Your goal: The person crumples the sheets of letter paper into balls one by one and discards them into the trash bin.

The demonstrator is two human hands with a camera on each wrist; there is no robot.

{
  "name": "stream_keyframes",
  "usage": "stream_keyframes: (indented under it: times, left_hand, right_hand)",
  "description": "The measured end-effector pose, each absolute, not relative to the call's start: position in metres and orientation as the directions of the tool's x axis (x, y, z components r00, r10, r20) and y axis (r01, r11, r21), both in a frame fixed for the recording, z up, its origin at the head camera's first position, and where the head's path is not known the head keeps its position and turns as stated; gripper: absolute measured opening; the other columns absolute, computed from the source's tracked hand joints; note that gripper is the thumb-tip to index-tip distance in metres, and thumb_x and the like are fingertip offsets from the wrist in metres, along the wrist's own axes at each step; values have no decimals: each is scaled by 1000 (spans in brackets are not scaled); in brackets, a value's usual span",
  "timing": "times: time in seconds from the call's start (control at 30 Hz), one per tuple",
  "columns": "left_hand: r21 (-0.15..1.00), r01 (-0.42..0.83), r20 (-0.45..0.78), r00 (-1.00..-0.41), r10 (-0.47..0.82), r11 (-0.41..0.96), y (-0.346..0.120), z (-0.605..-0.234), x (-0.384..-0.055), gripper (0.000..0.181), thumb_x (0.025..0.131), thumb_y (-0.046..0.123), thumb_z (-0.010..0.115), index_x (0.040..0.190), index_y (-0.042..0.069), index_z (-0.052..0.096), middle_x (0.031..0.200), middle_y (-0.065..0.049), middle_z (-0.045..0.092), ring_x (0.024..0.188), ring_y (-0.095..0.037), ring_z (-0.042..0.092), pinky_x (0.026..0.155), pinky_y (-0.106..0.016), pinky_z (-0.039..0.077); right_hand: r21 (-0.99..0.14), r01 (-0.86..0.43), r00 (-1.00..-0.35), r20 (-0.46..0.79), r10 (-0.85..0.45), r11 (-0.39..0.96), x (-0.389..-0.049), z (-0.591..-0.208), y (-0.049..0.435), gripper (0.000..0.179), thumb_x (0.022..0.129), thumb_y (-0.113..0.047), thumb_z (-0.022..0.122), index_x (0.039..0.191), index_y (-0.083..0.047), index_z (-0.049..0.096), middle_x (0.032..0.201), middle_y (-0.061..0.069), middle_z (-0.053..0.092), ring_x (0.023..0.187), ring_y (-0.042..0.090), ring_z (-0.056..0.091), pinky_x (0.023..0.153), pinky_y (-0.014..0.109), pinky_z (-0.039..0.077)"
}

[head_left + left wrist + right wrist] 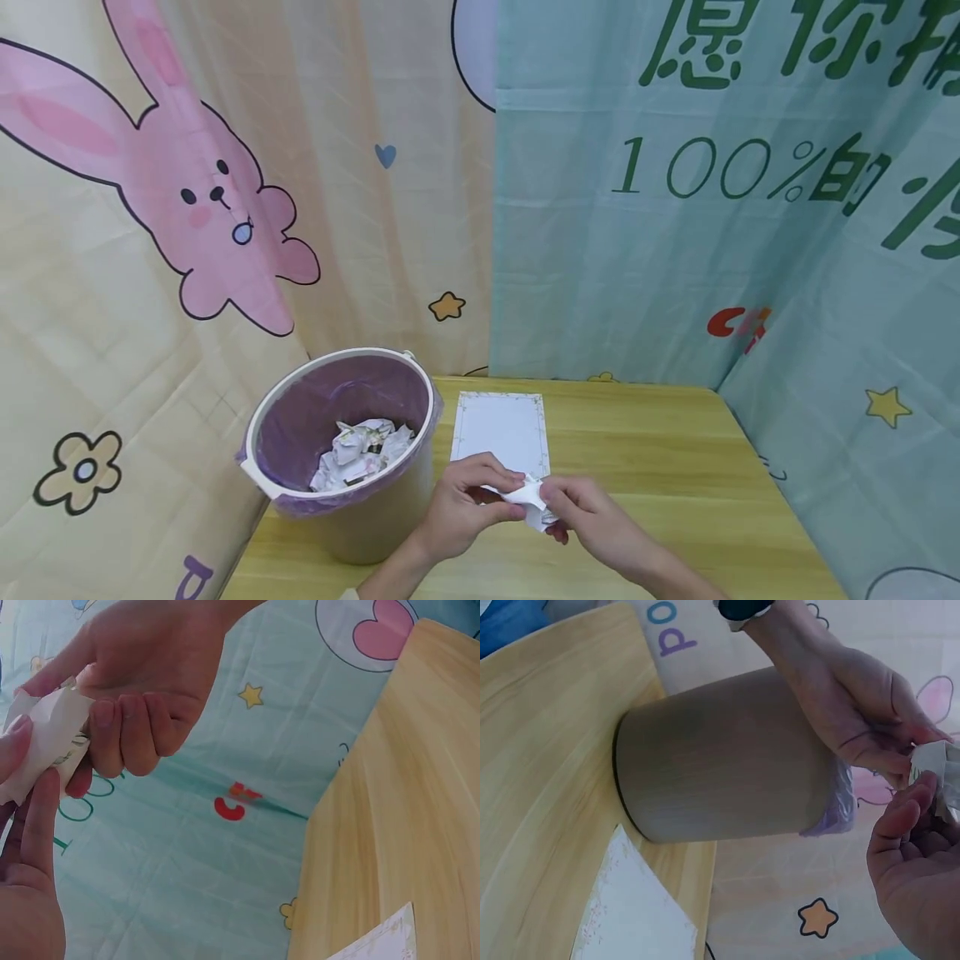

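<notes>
Between my two hands is a crumpled piece of white paper (529,495), held above the table. My left hand (467,510) pinches its left side between thumb and fingers. From the other side my right hand (592,521) grips it with thumb and curled fingers. Seen in the left wrist view, the paper (54,739) is folded and creased, with a bit of dark print along one edge. Behind the hands a flat white sheet (501,429) with a patterned border lies on the table, its near edge partly hidden by my left hand.
Left of my hands stands a round bin (378,525) lined with a purple plastic bag (300,425). Crumpled papers (363,450) lie inside it. The wooden table (645,450) extends to the right. Printed curtains (600,275) hang behind and at both sides.
</notes>
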State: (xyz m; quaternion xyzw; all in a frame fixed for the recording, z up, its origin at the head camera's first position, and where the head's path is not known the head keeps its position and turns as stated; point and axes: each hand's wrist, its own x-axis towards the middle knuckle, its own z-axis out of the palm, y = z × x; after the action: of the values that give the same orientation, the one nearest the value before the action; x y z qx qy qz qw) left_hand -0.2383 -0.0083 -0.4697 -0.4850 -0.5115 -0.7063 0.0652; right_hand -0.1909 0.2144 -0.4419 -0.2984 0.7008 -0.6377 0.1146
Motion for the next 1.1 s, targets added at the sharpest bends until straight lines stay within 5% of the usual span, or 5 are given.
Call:
stream_keyframes:
  times: [0.27,0.43,0.73,0.97,1.1]
  left_hand:
    - [702,423,695,-584,419,-573,-9,-471,-234,17,88,-3,79,103,-8,71,101,-17,66,106,-19,67,79,-33,61]
    - [734,329,627,-664,407,-593,-7,-471,-236,23,89,-4,77,109,6,78,103,0,69,101,-14,64,85,-23,56]
    - [759,317,617,-629,473,-569,-10,-469,-240,28,91,0,77,111,-15,66,107,-1,66,97,-11,62,80,-21,57]
    - [762,196,579,-632,514,-617,-9,-472,-240,31,95,-9,67,120,7,77,100,-2,65,96,-11,60,79,-24,58]
    - [772,118,543,-633,552,-624,-7,-474,-240,29,97,-10,64,118,5,77,102,-4,67,96,-14,64,78,-28,60]
  right_hand:
    - [-871,-465,-807,344,-480,157,-180,-445,206,15,103,-6,65,117,-5,68,87,-7,64,70,2,57,56,23,53]
    - [-696,-665,-741,569,-357,270,-180,-449,199,50,86,-10,86,130,-6,64,109,1,72,86,11,69,69,29,62]
    - [-747,-640,-755,570,-325,177,-180,-452,202,74,79,-2,89,142,11,52,111,11,70,98,13,68,82,35,61]
    - [-305,-842,-484,791,-374,445,-190,-454,205,61,91,-38,79,138,-3,63,115,4,65,94,14,65,77,18,56]
    - [-83,-914,-267,859,-437,397,-197,-445,207,45,98,-35,71,123,3,70,110,9,64,93,21,65,80,19,56]
